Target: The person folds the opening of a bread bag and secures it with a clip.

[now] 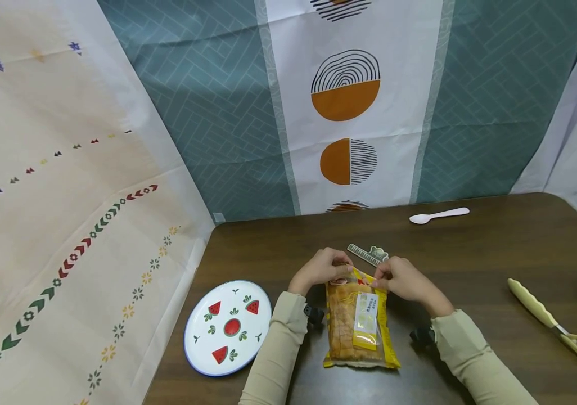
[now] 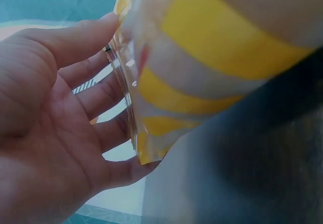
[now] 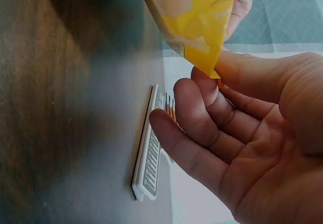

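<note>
A yellow and clear plastic bag of sliced bread (image 1: 344, 320) with a white label stands between my two hands at the middle of the table. At its top left edge my left hand (image 1: 322, 266) pinches the plastic between thumb and fingers. My right hand (image 1: 410, 284) pinches the top right corner, and in the right wrist view the yellow corner (image 3: 207, 65) sits between thumb and index finger. Just behind the bag lies a pale sealing clip (image 1: 369, 254) with a ruler-like strip, partly hidden by the right hand.
To the left is a white plate (image 1: 202, 343) with watermelon pictures. A white spoon (image 1: 437, 215) lies near the back edge. Pale yellow tongs (image 1: 533, 301) lie at the right. Patterned cloths (image 1: 207, 112) hang behind and to the left of the brown table (image 1: 470, 259).
</note>
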Available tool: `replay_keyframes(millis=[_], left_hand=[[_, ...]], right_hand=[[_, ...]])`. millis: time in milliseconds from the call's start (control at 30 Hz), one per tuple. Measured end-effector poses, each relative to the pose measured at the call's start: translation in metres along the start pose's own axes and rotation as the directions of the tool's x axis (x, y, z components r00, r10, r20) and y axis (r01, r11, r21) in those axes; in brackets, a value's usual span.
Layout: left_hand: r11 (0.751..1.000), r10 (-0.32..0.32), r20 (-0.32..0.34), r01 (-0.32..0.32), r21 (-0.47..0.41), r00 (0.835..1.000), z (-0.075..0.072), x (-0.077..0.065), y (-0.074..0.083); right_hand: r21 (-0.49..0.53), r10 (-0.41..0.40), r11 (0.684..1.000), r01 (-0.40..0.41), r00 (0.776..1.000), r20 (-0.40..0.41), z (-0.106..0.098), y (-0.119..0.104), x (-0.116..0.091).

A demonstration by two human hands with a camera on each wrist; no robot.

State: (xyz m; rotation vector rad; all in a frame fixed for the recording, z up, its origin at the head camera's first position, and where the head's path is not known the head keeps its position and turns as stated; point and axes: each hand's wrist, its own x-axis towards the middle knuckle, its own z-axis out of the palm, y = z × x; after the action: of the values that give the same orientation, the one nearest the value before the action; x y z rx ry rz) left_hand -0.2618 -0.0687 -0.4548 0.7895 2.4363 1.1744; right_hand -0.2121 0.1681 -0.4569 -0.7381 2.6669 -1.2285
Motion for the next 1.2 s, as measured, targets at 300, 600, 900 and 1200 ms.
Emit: replay_keyframes(millis=[300, 600, 900, 1200], left_hand=[[0.999, 0.018, -0.045, -0.020, -0.042, 0.999, 0.003, 0.002, 0.000], [0.993, -0.001, -0.082, -0.009, -0.118, 0.997, 0.007, -0.004, -0.001], [0.988, 0.007, -0.101, -0.022, -0.151, 0.995, 0.011, -0.004, -0.004], [0.990, 0.008, -0.121, -0.025, -0.140, 0.993, 0.011, -0.006, -0.006]], right_hand=[[0.057, 0.016, 0.998, -0.017, 1.000, 0.018, -0.002, 0.001, 0.000], [0.059, 0.035, 0.998, -0.037, 0.999, 0.028, 0.000, 0.002, 0.002], [0.024, 0.017, 1.000, -0.019, 0.998, 0.066, -0.006, 0.002, 0.004], [-0.069, 0.054, 0.996, -0.053, 0.999, 0.009, -0.023, 0.003, 0.013]])
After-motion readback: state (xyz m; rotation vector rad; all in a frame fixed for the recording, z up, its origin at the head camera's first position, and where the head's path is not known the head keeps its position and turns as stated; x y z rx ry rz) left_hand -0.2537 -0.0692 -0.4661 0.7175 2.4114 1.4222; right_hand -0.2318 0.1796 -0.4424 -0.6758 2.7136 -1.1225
